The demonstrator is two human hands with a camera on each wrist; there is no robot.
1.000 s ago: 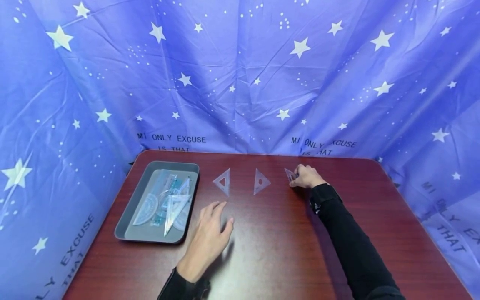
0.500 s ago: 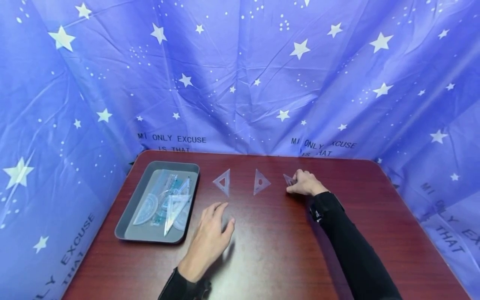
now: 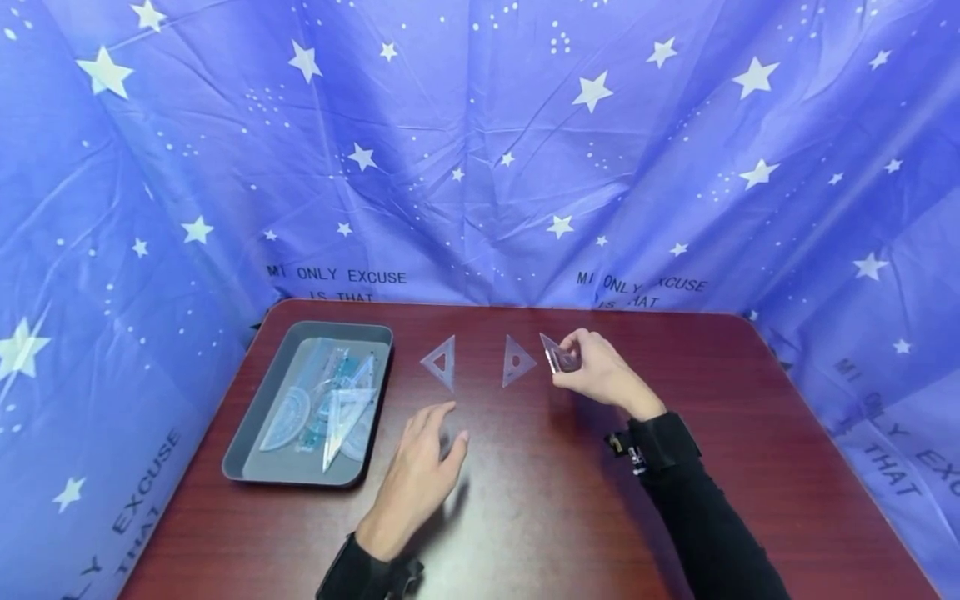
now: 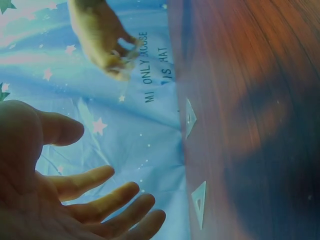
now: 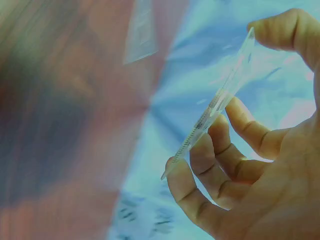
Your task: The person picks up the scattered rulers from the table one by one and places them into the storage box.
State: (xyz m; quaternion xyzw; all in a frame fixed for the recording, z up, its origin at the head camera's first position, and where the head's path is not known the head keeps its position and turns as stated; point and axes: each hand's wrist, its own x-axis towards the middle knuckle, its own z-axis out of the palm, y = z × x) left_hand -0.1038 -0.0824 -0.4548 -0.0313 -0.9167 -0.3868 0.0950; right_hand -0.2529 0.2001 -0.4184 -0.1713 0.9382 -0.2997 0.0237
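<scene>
Thumb and fingertips of my right hand [image 3: 603, 375] pinch a clear plastic set square [image 3: 558, 357] above the table, right of centre. In the right wrist view this set square [image 5: 215, 107] appears nearly edge-on, with scale marks, the thumb at one end and fingers along the other. Two more clear set squares lie flat: one [image 3: 527, 364] just left of the held piece, the other [image 3: 450, 368] further left. My left hand [image 3: 416, 475] hovers over the table beside the tray, fingers spread and relaxed, holding nothing.
A grey tray [image 3: 300, 479] on the left holds a clear protractor [image 3: 285, 423], a set square and overlapping teal and clear rulers. The reddish-brown table [image 3: 525, 517] ends at the back against a blue star-printed curtain [image 3: 465, 208].
My right hand has lifted the set square from the table and carried it left, towards the middle one. The left hand stays almost in place. The head view has shifted slightly.
</scene>
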